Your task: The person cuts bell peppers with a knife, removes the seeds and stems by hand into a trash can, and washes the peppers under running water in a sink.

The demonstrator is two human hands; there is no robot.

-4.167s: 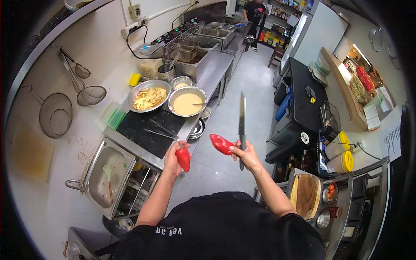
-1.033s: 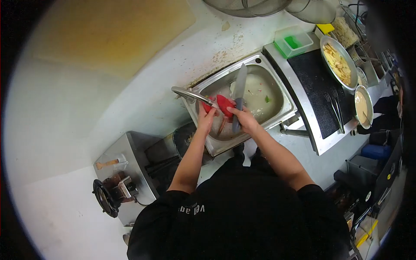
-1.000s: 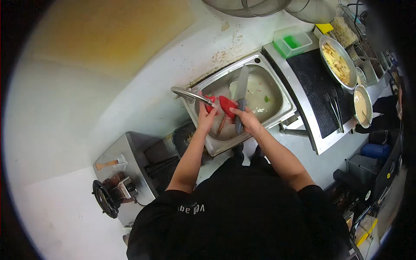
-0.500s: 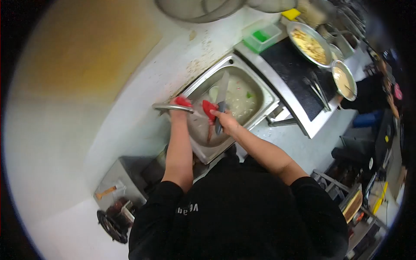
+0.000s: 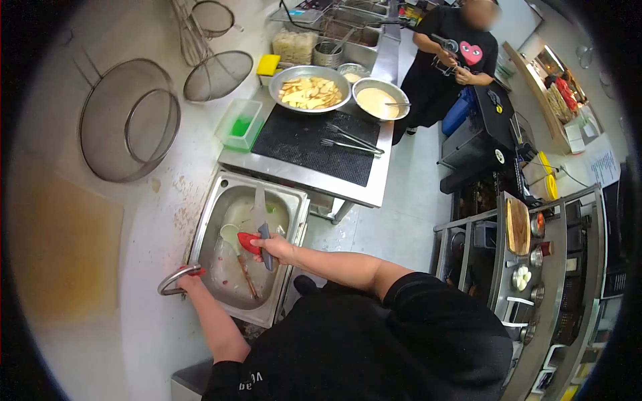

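Pepper (image 5: 247,242), red, was pinched in the right hand (image 5: 281,250), at that hand's ten o'clock, gripped along with the knife (image 5: 265,234), whose blade pointed to twelve above the sink (image 5: 242,182). Toward half past eight, the left hand (image 5: 190,282) was behind the tap (image 5: 171,275); red showed there, but whether its fingers were closed I couldn't tell. Rinsing seemed the step; the next move seemed to call for a steady blade. Farther off, toward one, tongs (image 5: 364,149) lay on the mat (image 5: 294,144).
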